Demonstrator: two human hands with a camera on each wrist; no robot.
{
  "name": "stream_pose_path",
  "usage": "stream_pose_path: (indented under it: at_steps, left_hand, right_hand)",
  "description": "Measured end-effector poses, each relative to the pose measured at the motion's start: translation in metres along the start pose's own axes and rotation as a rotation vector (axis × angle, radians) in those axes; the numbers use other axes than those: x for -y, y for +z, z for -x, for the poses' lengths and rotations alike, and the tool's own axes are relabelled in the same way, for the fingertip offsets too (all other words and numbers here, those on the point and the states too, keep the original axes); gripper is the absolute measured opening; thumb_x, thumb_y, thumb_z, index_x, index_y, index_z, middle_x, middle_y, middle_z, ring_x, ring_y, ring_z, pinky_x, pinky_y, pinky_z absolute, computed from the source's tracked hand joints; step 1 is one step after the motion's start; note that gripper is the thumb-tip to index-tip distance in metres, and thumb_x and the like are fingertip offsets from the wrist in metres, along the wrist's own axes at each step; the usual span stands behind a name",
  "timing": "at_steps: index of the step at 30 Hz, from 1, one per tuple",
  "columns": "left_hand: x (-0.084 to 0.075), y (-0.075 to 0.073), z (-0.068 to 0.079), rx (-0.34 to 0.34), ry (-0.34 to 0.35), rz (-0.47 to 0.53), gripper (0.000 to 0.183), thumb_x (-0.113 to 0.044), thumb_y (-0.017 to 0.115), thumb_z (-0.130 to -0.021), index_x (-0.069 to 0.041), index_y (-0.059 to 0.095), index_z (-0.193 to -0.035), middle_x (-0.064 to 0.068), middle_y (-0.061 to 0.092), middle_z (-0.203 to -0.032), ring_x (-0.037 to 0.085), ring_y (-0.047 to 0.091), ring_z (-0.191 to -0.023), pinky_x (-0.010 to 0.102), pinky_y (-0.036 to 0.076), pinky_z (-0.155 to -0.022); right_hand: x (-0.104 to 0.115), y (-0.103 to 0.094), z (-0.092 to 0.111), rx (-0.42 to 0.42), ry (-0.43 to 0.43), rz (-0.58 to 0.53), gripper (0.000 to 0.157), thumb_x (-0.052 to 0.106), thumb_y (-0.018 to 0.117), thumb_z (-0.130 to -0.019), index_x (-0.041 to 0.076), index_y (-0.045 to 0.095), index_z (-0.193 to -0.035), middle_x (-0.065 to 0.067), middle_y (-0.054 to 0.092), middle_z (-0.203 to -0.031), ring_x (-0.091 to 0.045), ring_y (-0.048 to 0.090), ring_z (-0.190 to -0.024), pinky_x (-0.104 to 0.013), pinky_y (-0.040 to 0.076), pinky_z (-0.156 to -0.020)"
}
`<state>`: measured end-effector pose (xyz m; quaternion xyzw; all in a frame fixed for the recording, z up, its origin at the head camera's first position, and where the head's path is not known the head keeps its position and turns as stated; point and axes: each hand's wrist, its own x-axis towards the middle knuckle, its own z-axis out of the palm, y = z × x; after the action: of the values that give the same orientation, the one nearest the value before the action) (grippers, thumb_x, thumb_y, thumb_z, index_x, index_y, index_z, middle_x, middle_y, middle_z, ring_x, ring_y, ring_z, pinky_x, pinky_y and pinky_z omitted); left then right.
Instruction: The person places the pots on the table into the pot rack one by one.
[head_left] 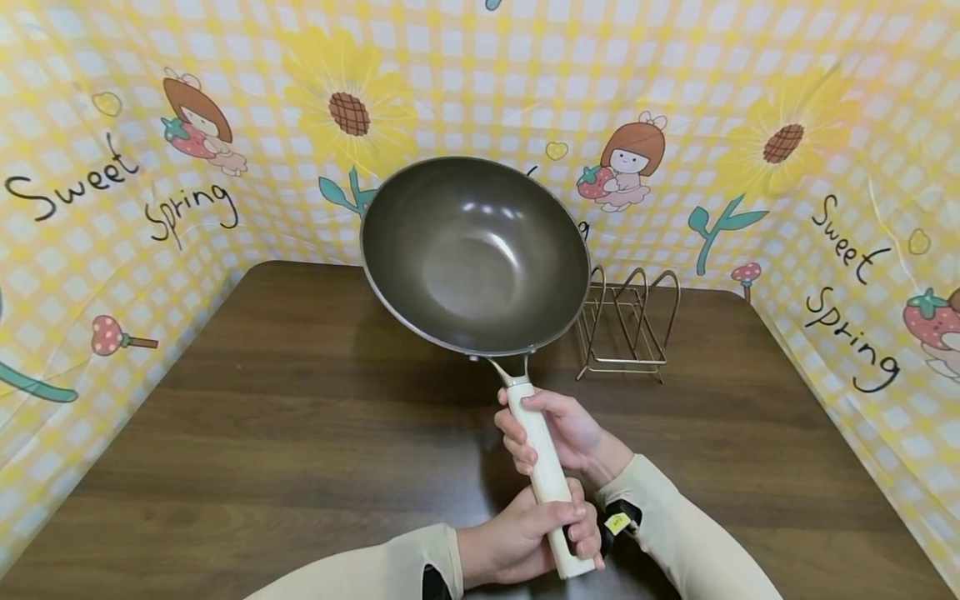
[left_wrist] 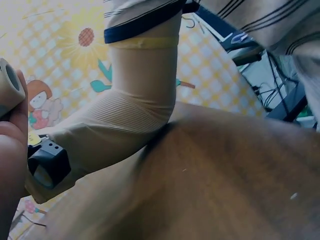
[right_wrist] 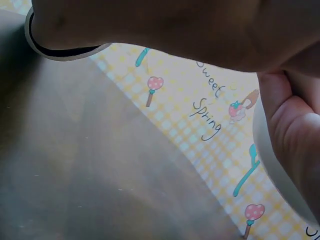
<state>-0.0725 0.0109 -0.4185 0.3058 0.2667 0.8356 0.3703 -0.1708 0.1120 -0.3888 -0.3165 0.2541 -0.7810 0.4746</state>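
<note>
Left hand (head_left: pixel 525 542): fingers clenched round the handle's butt end.
Right hand (head_left: pixel 558 429): wrapped round the handle (head_left: pixel 542 467) farther up, near the fork.
Wok (head_left: pixel 476 254): at 11 o'clock from both hands, raised above the table (head_left: pixel 262 433), tilted toward the camera.
Wire rack (head_left: pixel 626 325): at 3 o'clock of the wok, standing on the table.

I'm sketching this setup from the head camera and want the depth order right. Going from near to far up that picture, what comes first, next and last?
Left hand gripping the handle's end → right hand gripping higher up the cream handle → wok → gold wire rack on the table → the printed backdrop.
</note>
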Motion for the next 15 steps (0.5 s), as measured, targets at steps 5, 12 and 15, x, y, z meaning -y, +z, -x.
stream_pose_path:
  at_steps: [5, 12, 15]
  left_hand:
    - [-0.0058, -0.0023, -0.0021, -0.017, -0.008, -0.013, 0.021, -0.003, 0.034, -0.091, -0.022, 0.044, -0.09, -0.007, 0.045, -0.071, 0.009, 0.05, -0.07, 0.032, 0.046, -0.079]
    - [-0.0074, -0.0055, -0.0034, -0.013, -0.027, -0.049, 0.021, -0.001, 0.034, -0.092, -0.02, 0.043, -0.09, -0.006, 0.045, -0.071, 0.009, 0.051, -0.07, 0.034, 0.047, -0.077]
    - [-0.0084, -0.0067, -0.0046, -0.019, -0.031, -0.075, 0.018, -0.002, 0.036, -0.093, -0.019, 0.042, -0.089, -0.005, 0.046, -0.071, 0.01, 0.052, -0.069, 0.034, 0.047, -0.077]
  right_hand:
    - [0.0057, -0.0003, -0.002, -0.001, -0.025, -0.009, 0.024, 0.016, 0.025, -0.092, 0.014, 0.039, -0.112, -0.003, 0.045, -0.076, -0.013, 0.052, -0.06, -0.026, 0.047, -0.058]
    - [0.0088, -0.0014, -0.001, 0.035, -0.054, 0.006, 0.027, 0.017, 0.026, -0.092, 0.014, 0.042, -0.113, -0.003, 0.046, -0.076, -0.014, 0.052, -0.061, -0.027, 0.047, -0.059]
    - [0.0111, -0.001, -0.0013, 0.048, -0.063, 0.011, 0.027, 0.017, 0.026, -0.092, 0.014, 0.041, -0.114, -0.004, 0.047, -0.076, -0.015, 0.053, -0.06, -0.027, 0.047, -0.059]
